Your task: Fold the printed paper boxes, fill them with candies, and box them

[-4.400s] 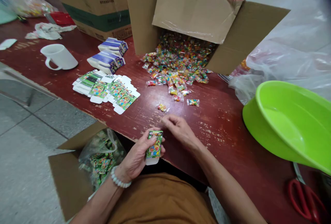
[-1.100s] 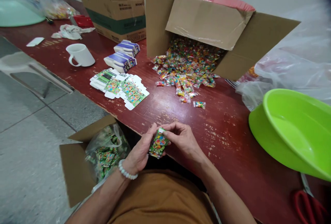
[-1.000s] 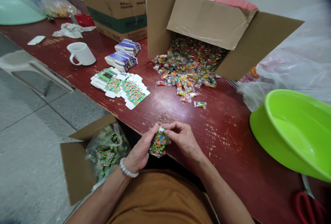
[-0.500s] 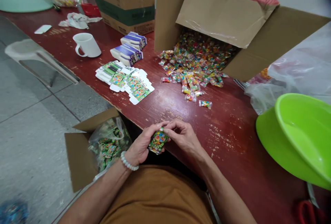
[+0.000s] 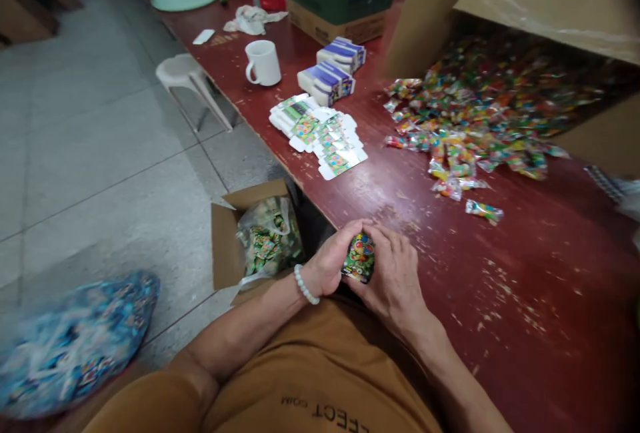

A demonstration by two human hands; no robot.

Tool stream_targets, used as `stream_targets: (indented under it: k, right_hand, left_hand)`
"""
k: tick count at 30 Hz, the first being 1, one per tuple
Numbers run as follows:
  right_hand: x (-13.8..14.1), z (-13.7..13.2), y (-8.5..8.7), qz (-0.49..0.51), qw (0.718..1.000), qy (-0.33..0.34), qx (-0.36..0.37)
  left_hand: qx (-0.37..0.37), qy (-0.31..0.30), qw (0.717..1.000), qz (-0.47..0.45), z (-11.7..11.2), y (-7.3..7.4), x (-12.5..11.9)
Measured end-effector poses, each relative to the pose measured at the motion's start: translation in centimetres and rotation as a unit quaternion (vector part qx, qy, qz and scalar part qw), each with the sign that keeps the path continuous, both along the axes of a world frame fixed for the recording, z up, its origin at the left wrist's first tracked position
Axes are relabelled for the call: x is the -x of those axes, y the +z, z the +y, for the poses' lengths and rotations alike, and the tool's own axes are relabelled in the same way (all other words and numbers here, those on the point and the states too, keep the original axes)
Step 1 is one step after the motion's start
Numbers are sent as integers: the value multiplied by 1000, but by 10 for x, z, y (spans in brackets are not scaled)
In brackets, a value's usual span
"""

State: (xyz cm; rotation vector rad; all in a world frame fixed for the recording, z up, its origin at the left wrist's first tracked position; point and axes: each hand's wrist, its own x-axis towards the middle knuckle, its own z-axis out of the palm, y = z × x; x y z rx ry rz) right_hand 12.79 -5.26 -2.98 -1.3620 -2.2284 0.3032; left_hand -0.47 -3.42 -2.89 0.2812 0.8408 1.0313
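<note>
A small green printed candy box (image 5: 361, 258) is held upright between both hands at the table's front edge. My left hand (image 5: 332, 261), with a beaded bracelet at the wrist, wraps its left side. My right hand (image 5: 397, 273) is closed around its right side, fingers over the top. Left of my hands, a cardboard box (image 5: 226, 246) on the floor side holds a plastic bag (image 5: 270, 236) of similar green packs. Beyond my hands lie flat green-and-white carton blanks (image 5: 333, 143) in a loose stack.
Wrapped candies (image 5: 465, 133) spill from a big carton (image 5: 425, 6) onto the red table (image 5: 450, 273). Also there are a white mug (image 5: 263, 63) and bundled purple-white cartons (image 5: 327, 83). A stool (image 5: 183, 69) and a blue-filled bag (image 5: 80, 346) stand left.
The view has swung left. My right hand has gone from pinching the candy box's top edge to wrapping its side, and both hands now enclose it.
</note>
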Motion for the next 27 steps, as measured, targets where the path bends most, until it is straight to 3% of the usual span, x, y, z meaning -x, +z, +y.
stream_targets:
  k: [4,8,9,11,14,16,18,20,21,22,24,27]
  right_hand:
    - [22,2,-6,15,998,63,21]
    - [40,9,-11,42,984,156,73]
    - [40,12,-13,61,983,156,79]
    - [34,19,-21,94,985,124,75]
    - [15,30,-31,126,988,58,71]
    - [-1,37,-34,134,987,32,77]
    - [-20,47,-32,123,991,-6,46]
    - [-45,61,-30,79,994,-66,-25]
    - [-59,69,-29,48,992,-103,-59]
    - [-73,77,-29,17,986,-143,-82]
    - [-101,92,-31,-39,968,-230,-90]
    - [-127,103,-41,-118,940,-319,-38]
  left_hand:
    - [-81,20,994,65,-20,-7,18]
    - [-76,35,970,228,-31,-20,72]
    - [-65,33,953,294,-32,-27,92]
    - [-71,26,875,479,-32,-42,137]
    - [-46,64,818,569,-30,-59,194]
    - [-51,90,797,595,-23,-61,209]
    - [-83,111,788,600,-8,-53,199]
    - [-154,115,778,598,14,-38,170]
    - [-214,105,758,607,28,-30,152]
    - [-273,92,722,629,43,-22,134]
    - [-344,61,615,707,75,-8,103]
    - [-320,-2,467,824,118,1,76]
